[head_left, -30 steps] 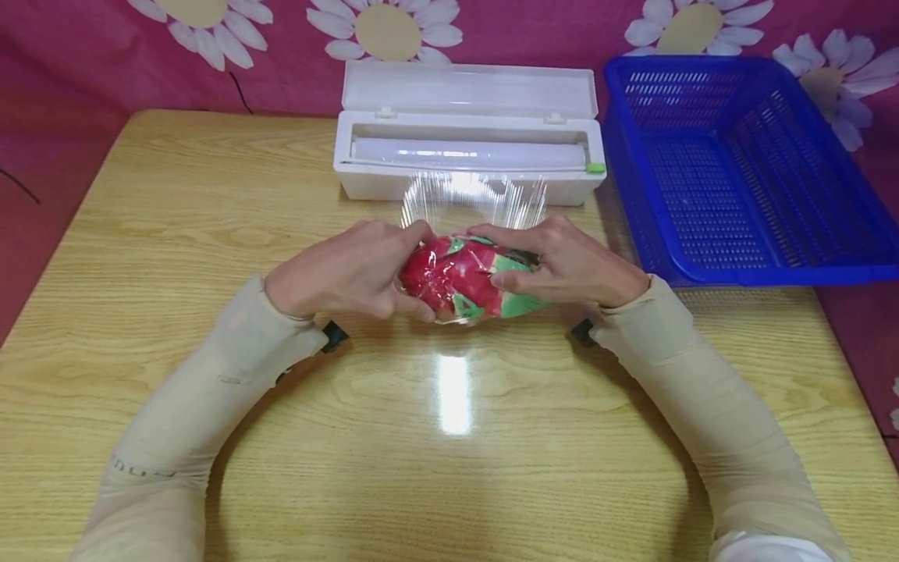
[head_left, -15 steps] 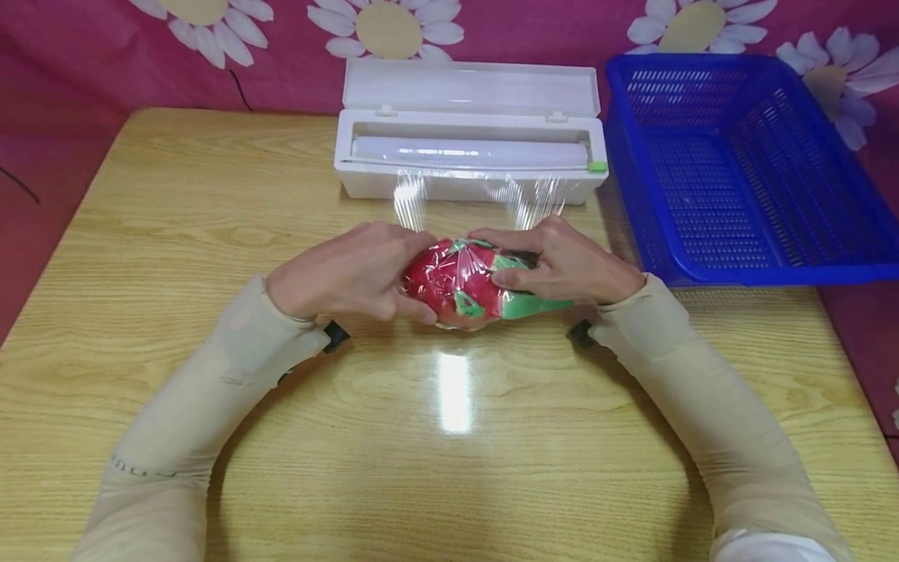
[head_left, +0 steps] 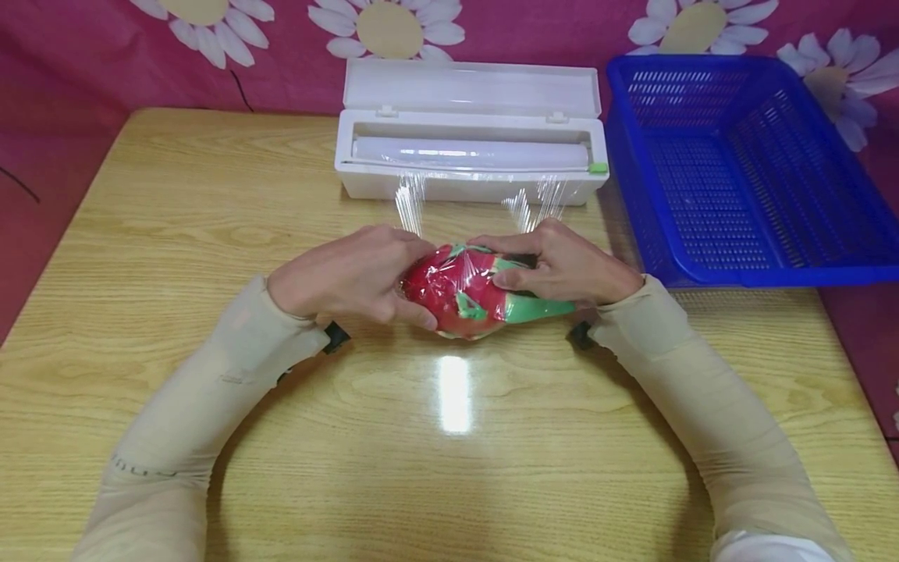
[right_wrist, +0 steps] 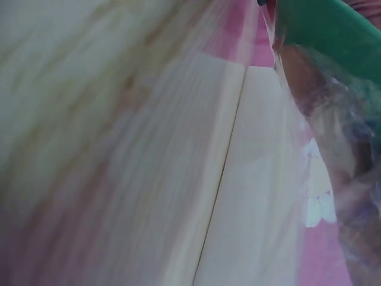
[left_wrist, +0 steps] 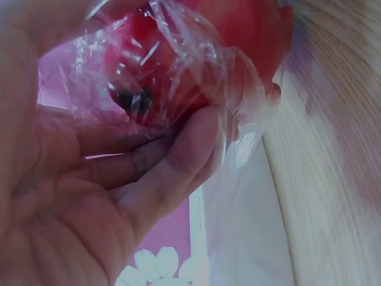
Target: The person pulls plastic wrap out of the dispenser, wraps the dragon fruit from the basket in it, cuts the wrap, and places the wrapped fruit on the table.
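A red and green toy fruit [head_left: 467, 293] lies between both hands above the wooden table [head_left: 175, 211], wrapped in clear cling film [head_left: 410, 204] that still stretches back to the white dispenser [head_left: 467, 148]. My left hand [head_left: 351, 273] grips the fruit's red end, fingers curled around it. In the left wrist view the fingers [left_wrist: 172, 161] press film against the red fruit [left_wrist: 178, 65]. My right hand [head_left: 562, 261] grips the green end. The right wrist view shows the green tip [right_wrist: 327, 36] under crinkled film [right_wrist: 333, 119].
The white film dispenser stands open at the table's back, lid up, with a green slider [head_left: 597, 167] at its right end. A blue plastic basket [head_left: 744, 164] sits at the back right. A pink flowered cloth [head_left: 105, 47] hangs behind.
The fruit has turned and dropped slightly toward me in both hands. The film between it and the dispenser has stretched and narrowed into two strands.
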A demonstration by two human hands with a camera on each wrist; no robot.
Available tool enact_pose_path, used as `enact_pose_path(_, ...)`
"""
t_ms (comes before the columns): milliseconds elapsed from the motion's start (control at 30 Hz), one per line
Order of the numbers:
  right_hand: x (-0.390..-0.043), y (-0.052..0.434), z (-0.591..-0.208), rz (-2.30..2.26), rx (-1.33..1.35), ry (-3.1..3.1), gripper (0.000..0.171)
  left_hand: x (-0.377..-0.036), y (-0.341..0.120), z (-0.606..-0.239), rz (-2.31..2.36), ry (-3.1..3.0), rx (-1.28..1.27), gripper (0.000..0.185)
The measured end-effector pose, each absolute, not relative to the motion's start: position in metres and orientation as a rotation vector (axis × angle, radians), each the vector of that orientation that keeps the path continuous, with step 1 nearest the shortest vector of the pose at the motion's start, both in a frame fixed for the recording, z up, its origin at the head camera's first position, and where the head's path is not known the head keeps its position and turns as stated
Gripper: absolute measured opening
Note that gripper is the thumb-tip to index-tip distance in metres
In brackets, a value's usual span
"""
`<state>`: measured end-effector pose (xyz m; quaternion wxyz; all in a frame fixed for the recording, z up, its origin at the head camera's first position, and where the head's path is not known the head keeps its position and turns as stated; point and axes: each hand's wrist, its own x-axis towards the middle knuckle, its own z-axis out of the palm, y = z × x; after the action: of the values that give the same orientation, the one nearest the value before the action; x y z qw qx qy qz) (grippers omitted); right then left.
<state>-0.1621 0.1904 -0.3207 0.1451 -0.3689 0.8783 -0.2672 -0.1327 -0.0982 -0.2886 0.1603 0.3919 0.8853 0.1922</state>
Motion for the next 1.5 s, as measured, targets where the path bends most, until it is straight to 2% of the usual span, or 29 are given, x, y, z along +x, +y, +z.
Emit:
enact_pose_path(233,-0.1624,0.1907,-0.3236,-0.816,-1.044,2.484,0.054,-0.1348,-0.1002,-0.2921,0.61,2.475,1.09,0.069)
enact_pose_path(433,-0.1646,0.1911,-0.3274,-0.835,-1.074,2.456,0.061,-0.1379,-0.1023,-0.2952,0.651,2.428,1.07,0.06)
enact_pose_path(1000,-0.1635,0.187,-0.3304,-0.887,-1.063,2.427,0.047,-0.1417,-0.1055,-0.2977,0.656,2.359,1.101,0.055)
enact_pose_path(1200,-0.165,0.1867,-0.33,-0.897,-1.063,2.411,0.047,-0.1407,-0.1056,-0.297,0.633,2.365,1.054,0.063)
enact_pose_path(1400,-0.167,0.1878,-0.3291,-0.902,-1.063,2.42,0.048,-0.1397,-0.1066,-0.2916,0.576,2.411,1.007,0.096)
enact_pose_path(1500,-0.1678,0.1874,-0.3292,-0.902,-1.047,2.426,0.047,-0.1387,-0.1079,-0.2878,0.544,2.448,1.015,0.106)
